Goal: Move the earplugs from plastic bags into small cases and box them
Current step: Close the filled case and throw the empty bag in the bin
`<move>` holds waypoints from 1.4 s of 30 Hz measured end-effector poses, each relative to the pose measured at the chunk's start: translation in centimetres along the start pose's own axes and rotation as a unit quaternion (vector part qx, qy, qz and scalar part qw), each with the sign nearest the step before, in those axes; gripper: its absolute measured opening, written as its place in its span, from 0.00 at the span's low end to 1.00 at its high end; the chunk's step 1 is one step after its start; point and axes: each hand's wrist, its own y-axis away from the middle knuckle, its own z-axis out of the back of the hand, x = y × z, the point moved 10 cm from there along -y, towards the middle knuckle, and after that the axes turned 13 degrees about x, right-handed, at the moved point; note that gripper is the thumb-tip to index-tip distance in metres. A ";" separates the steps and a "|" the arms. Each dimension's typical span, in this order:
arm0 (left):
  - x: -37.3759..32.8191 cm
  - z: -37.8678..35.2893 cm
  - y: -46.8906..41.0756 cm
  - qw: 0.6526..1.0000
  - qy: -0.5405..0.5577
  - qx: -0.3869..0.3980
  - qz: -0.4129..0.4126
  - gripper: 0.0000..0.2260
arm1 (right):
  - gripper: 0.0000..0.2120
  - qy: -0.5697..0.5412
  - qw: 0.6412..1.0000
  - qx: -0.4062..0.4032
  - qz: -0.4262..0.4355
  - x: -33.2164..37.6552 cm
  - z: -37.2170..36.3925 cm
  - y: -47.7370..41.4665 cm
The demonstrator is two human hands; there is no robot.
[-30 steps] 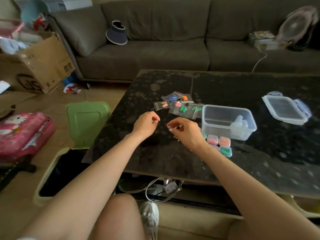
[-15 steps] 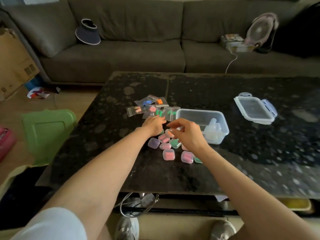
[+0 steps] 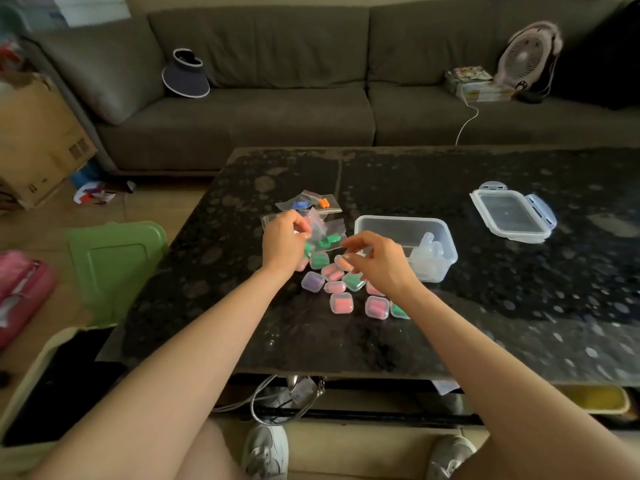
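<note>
Left hand (image 3: 282,241) pinches limp, slippery bag (image 3: 320,230) at cases' (image 3: 341,302) 11 o'clock; we'd grab its top edge. Right hand (image 3: 379,259): can't tell.

Left hand (image 3: 282,242), right hand (image 3: 379,263), forearms (image 3: 194,341) bare; grey-white sneakers (image 3: 265,452).

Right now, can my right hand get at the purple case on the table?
Probably yes. The purple case lies uncovered, nothing on top, just left of your right hand. Its fingers seem to pinch an orange piece, though, so free them first.
</note>
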 end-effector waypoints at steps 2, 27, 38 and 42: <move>0.9 0.2 0.4 0.999 -0.002 -0.013 0.031 0.05 | 0.08 0.007 1.000 0.009 -0.005 0.0 -0.2 0.1; -0.4 -1.0 6.8 0.946 0.287 0.114 0.096 0.16 | 0.05 -0.116 0.991 0.054 -0.028 -0.6 -0.7 0.3; 0.0 -0.9 7.2 0.955 0.249 0.097 0.125 0.13 | 0.10 -0.038 0.995 0.081 0.037 1.9 -1.4 0.7; 0.6 -1.2 7.3 0.949 0.254 0.096 0.160 0.14 | 0.11 -0.026 0.993 0.088 0.069 2.7 -1.6 1.1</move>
